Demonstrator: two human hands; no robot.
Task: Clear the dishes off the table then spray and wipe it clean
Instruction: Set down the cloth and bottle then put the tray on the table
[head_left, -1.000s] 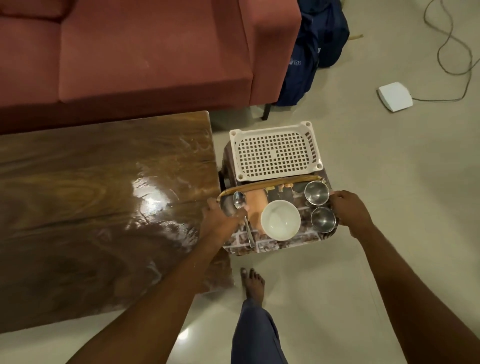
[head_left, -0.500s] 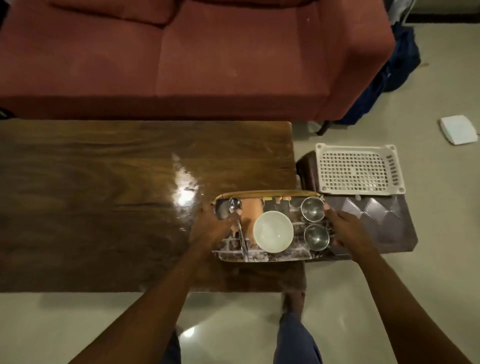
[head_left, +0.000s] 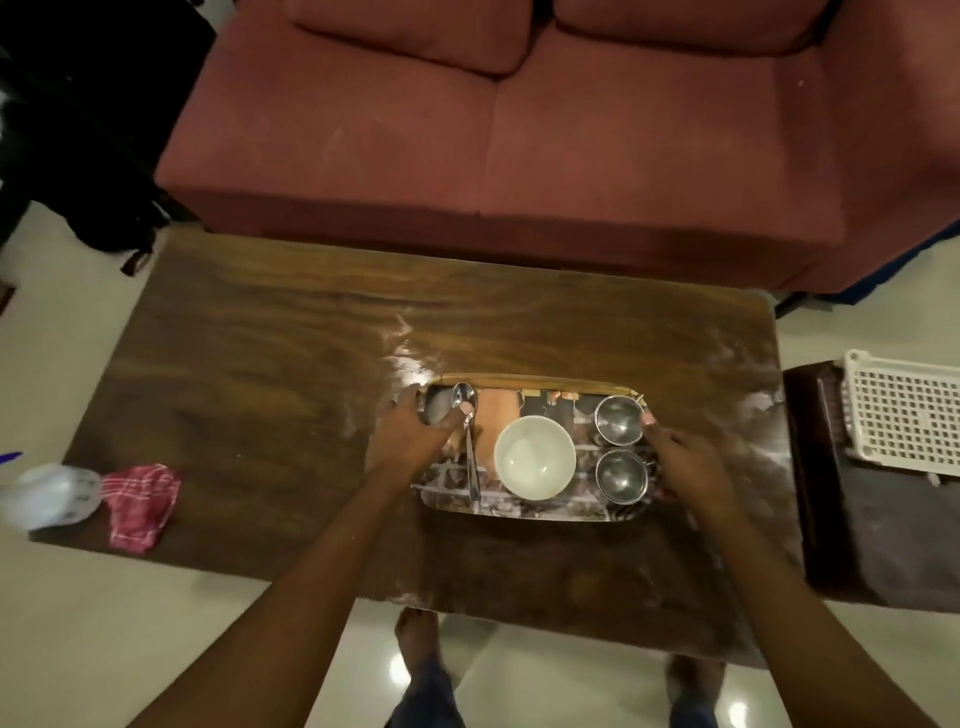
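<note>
You are gripping the tray (head_left: 540, 512) over the table (head_left: 260, 374): left hand (head_left: 415, 439) clamping its left edge, right hand (head_left: 685, 457) clamping its right.

A patterned tray (head_left: 519, 506) lies flat on the dark wooden table (head_left: 270, 374), right of centre. On it sit a spoon (head_left: 467, 436) at the left, an upright white bowl (head_left: 535, 457) in the middle, and two steel cups (head_left: 618, 420) at the right — one behind the other. At the table's left edge lie a red checked cloth (head_left: 140, 506) and, touching it, a white spray bottle (head_left: 49, 496) — blurred.
</note>
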